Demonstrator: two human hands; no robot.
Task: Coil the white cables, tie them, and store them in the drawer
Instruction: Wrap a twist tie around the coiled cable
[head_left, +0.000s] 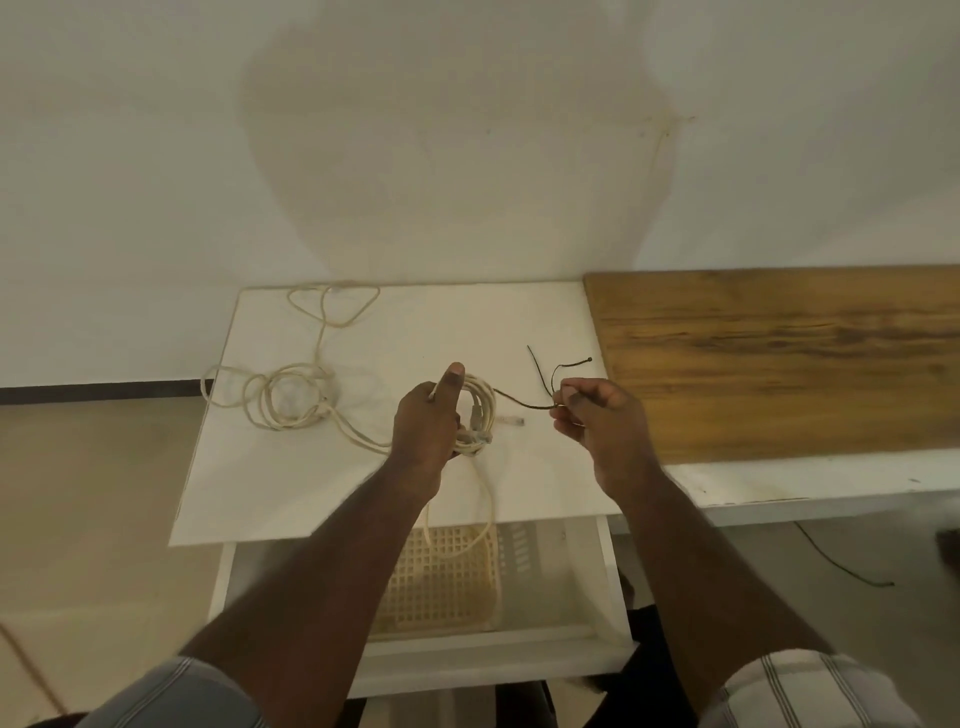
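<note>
Main risk: the coil (475, 415) springs apart while the tie (540, 382) gets threaded. Left hand (426, 421) is the only thing bunching it, thumb up, fingers wrapped round the loops; ease that grip and the turns fan out. One long loop already sags off the near edge of the tabletop (545, 322) over the open drawer (613, 582), so the tie could easily miss it or it could snag on the basket (441, 577) below. The tie is thin and springy, so it could slip out of the pinch.

Right hand (597, 415) has its grip closed on the dark tie, tail curling up toward the far right corner. Coil sits just left of that pinch, close but not touching, mid-tabletop near the front. Second cable (285, 400) lies loose by the left edge, untied
</note>
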